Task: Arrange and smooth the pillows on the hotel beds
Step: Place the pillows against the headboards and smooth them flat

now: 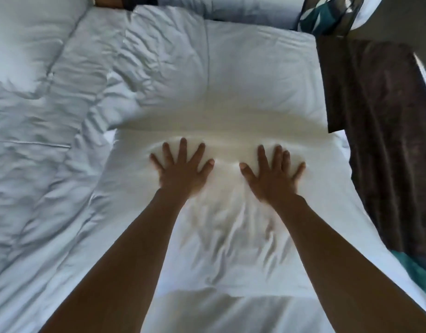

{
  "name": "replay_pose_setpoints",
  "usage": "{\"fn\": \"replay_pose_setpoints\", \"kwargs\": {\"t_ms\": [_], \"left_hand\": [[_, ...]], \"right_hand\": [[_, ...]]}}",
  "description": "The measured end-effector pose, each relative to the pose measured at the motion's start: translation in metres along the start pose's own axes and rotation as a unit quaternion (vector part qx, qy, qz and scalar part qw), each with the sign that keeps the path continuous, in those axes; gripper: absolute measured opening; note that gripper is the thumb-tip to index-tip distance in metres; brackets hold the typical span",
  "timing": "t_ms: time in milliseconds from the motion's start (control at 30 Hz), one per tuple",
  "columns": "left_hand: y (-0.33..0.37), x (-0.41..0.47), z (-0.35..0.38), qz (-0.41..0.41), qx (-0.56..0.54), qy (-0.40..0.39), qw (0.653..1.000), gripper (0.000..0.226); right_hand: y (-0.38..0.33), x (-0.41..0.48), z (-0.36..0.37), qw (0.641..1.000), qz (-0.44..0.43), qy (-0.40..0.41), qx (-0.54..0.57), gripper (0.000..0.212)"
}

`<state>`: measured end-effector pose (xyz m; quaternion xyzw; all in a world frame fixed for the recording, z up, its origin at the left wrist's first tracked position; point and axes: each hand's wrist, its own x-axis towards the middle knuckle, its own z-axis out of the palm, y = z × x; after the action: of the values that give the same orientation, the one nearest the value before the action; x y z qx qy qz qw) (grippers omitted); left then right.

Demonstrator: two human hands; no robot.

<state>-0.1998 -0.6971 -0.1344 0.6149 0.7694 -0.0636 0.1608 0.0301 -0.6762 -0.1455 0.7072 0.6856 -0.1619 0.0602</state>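
A white pillow (226, 236) lies flat in the middle of the bed, creased in its near half. My left hand (183, 169) and my right hand (272, 176) both press flat on its far half, fingers spread, palms down, holding nothing. Beyond them a second white pillow (231, 75) lies against the first, wrinkled on its left side. A third white pillow (27, 37) sits at the far left.
A rumpled white duvet (44, 188) covers the left of the bed. A dark brown throw (384, 145) hangs along the right edge. A teal patterned cushion (327, 15) sits at the far right, and another white pillow (243, 8) lies at the top.
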Motion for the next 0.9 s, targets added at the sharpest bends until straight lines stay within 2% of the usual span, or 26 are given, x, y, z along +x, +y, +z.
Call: {"fn": "replay_pose_setpoints", "kwargs": {"t_ms": [100, 167, 300, 433, 533, 600, 700, 833, 900], "left_hand": [[0.003, 0.066, -0.008, -0.005, 0.018, -0.052, 0.998, 0.069], [-0.002, 0.095, 0.0, -0.012, 0.027, -0.047, 0.998, 0.073], [-0.013, 0.14, 0.032, -0.021, 0.034, -0.025, 0.999, 0.075], [-0.016, 0.145, 0.05, -0.018, 0.036, 0.012, 0.999, 0.079], [-0.022, 0.115, 0.055, 0.018, 0.092, 0.033, 0.995, 0.083], [-0.024, 0.085, 0.051, 0.024, 0.081, 0.051, 0.995, 0.081], [-0.018, 0.033, 0.032, 0.014, 0.031, 0.085, 0.996, 0.071], [-0.018, -0.056, -0.004, 0.05, 0.052, 0.172, 0.982, 0.057], [-0.019, -0.105, -0.031, 0.069, 0.062, 0.185, 0.978, 0.052]], "right_hand": [[0.014, 0.07, -0.019, 0.995, 0.022, -0.088, -0.034, 0.092], [0.028, 0.105, -0.022, 0.992, 0.039, -0.109, -0.044, 0.09], [0.049, 0.158, 0.002, 0.99, 0.055, -0.107, -0.079, 0.088], [0.052, 0.162, 0.032, 0.991, 0.041, -0.057, -0.11, 0.097], [0.051, 0.137, 0.037, 0.992, 0.046, -0.042, -0.106, 0.1], [0.051, 0.106, 0.034, 0.994, 0.044, -0.045, -0.086, 0.098], [0.048, 0.049, 0.018, 0.997, 0.03, -0.027, -0.059, 0.095], [0.048, -0.039, -0.016, 0.998, 0.017, -0.007, -0.053, 0.099], [0.047, -0.088, -0.04, 0.998, 0.014, 0.018, -0.053, 0.095]]}}
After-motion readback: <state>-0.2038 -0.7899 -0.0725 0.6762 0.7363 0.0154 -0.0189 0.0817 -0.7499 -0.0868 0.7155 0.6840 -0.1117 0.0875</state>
